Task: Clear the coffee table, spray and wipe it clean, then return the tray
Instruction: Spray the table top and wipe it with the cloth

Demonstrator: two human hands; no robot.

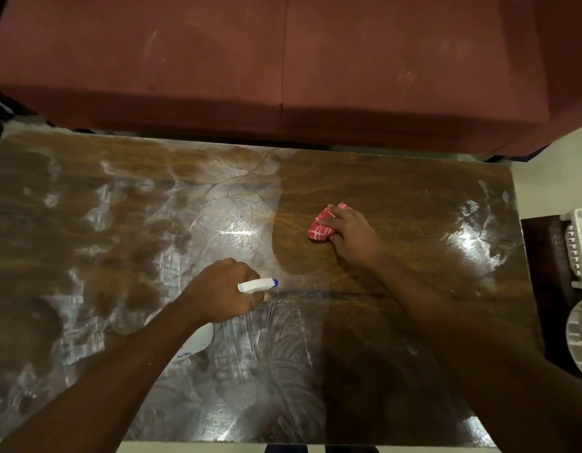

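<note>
The cloth [320,225] lies on the bench [119,223], right of centre; the spray bottle [257,285] is nearer, to its left. A sofa [283,60] stands behind, a basket [580,250] right.

Wide open coffee table [397,191] top; sofa [283,60] along far edge, white basket [581,246] off right end.

I read the coffee table [397,197] top as dark wood grain under a glossy finish, streaked with whitish wet smears on the left and front and evenly shiny mid-right. The cloth [322,223] is matt red woven fabric with a white check; the spray bottle [255,285] is smooth white plastic with a blue nozzle tip. The sofa [217,60] looks like matt maroon fabric with pale scuffs, and the basket [580,246] is white latticed plastic.
</note>
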